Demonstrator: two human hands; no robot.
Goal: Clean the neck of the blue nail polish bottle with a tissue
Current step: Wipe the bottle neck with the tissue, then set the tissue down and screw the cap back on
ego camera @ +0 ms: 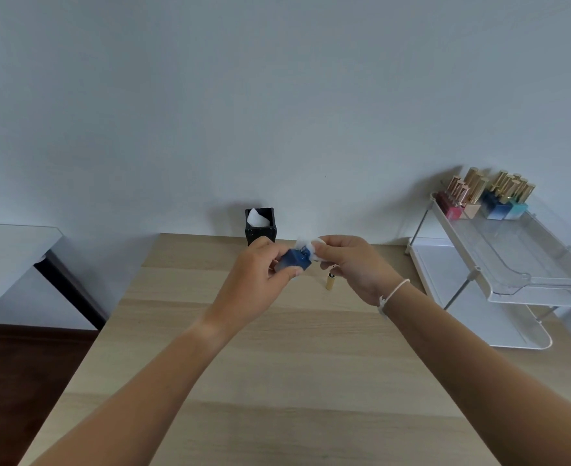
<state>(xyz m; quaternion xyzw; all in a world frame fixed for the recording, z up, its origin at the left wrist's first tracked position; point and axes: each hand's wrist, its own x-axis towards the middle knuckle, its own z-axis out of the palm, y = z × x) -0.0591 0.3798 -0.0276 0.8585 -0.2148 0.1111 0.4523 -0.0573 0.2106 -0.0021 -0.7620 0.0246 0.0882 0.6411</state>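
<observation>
Above table (277, 364), left hand (257, 280) gripping bottle (294, 260), right hand (348, 264) pinching tissue (312, 247)

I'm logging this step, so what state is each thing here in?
blue nail polish bottle: uncapped, tilted, held in left hand
tissue: pinched by right hand, pressed at the bottle's neck
gold cap: off, on the table
black holder: upright, white tissue inside

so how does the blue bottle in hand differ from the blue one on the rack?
The held blue bottle is tilted sideways in the left hand, neck open; the rack's blue bottle stands upright with its gold cap on. The held one has a tissue at its neck. Both are square and blue.
</observation>
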